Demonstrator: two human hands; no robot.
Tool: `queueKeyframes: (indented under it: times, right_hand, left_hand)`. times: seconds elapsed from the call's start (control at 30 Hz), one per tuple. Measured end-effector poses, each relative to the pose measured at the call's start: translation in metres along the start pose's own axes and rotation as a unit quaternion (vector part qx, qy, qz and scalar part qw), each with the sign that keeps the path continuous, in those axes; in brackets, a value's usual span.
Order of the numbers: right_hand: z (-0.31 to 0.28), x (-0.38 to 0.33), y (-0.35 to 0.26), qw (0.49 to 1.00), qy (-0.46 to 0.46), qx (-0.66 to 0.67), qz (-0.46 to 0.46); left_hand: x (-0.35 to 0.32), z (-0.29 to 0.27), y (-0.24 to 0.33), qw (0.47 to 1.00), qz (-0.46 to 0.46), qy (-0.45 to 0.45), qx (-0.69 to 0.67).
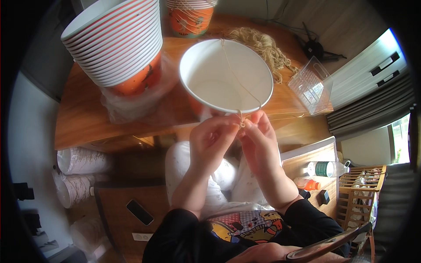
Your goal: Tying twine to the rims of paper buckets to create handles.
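A large paper bucket (206,65), white inside and orange outside, stands at the near edge of the wooden table with its mouth tilted toward me. A thin tan cord (233,74) runs from its far rim across the opening to the near side. Just below the near rim, my left hand (213,139) pinches the cord by a small loop or knot. My right hand (259,139) pinches it from the other side, fingertips almost touching the left ones. A loose strand trails right from the right fingers. The exact shape of the knot is partly hidden by fingers.
A tall stack of nested buckets (118,48) stands left on plastic wrap. Behind is a smaller corded stack (190,19). A tan cord bundle (258,44) and a clear plastic basket (312,85) lie right. Lower down are a phone (140,212) and a bottle (324,168).
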State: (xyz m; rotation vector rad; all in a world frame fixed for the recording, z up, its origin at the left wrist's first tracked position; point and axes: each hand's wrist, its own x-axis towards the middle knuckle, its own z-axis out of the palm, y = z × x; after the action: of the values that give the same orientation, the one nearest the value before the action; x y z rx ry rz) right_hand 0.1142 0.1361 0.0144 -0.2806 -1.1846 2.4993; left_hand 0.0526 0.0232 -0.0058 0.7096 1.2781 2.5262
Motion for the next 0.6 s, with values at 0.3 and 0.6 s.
queueKeyframes:
  times: [0.3, 0.6]
  right_hand:
    - [-0.012, 0.004, 0.009, 0.994, -0.001, -0.046, -0.100]
    - [-0.014, 0.008, 0.017, 0.976, 0.008, -0.111, -0.184]
  left_hand:
    - [0.004, 0.001, -0.004, 0.999, 0.009, 0.000, 0.052]
    - [0.010, -0.007, -0.013, 0.982, 0.071, -0.015, 0.173]
